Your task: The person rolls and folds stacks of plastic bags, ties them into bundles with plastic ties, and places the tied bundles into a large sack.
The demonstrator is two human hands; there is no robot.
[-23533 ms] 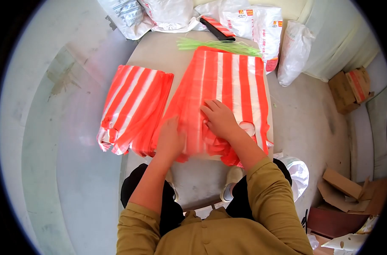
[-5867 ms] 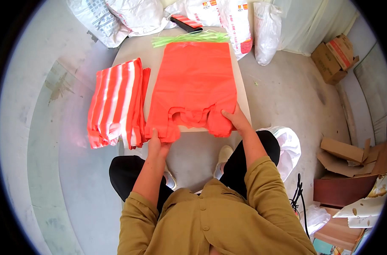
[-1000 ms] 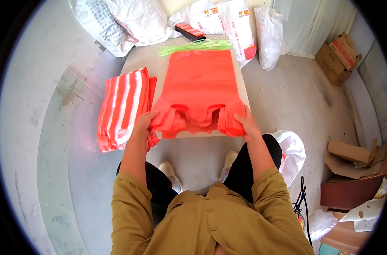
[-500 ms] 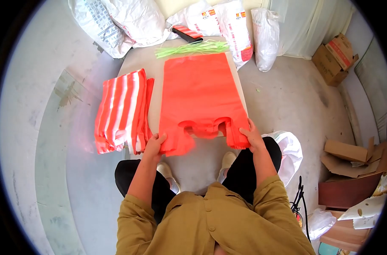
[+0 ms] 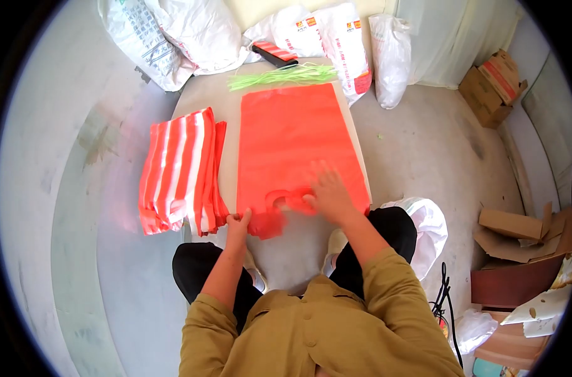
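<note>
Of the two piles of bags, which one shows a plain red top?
The middle pile, with the left hand at its near corner; the striped pile to its left is red and white.

I record a beige-topped table [image 5: 204,91] standing on a grey floor [image 5: 430,169], which shows a dark stain [image 5: 477,147] to the table's right. Left of the table lies a pale, scuffed surface [image 5: 135,301] with a greenish curved band [image 5: 73,251]; lens distortion keeps me from confirming it as wall. White sacks [image 5: 201,31] line the table's far edge. Beyond and right of it I observe a pale curtain [image 5: 452,44], then cardboard boxes [image 5: 487,94]; nearer, well right of it, an open carton [image 5: 509,224]. Lighting is bright, with a soft sheen left of the table.
</note>
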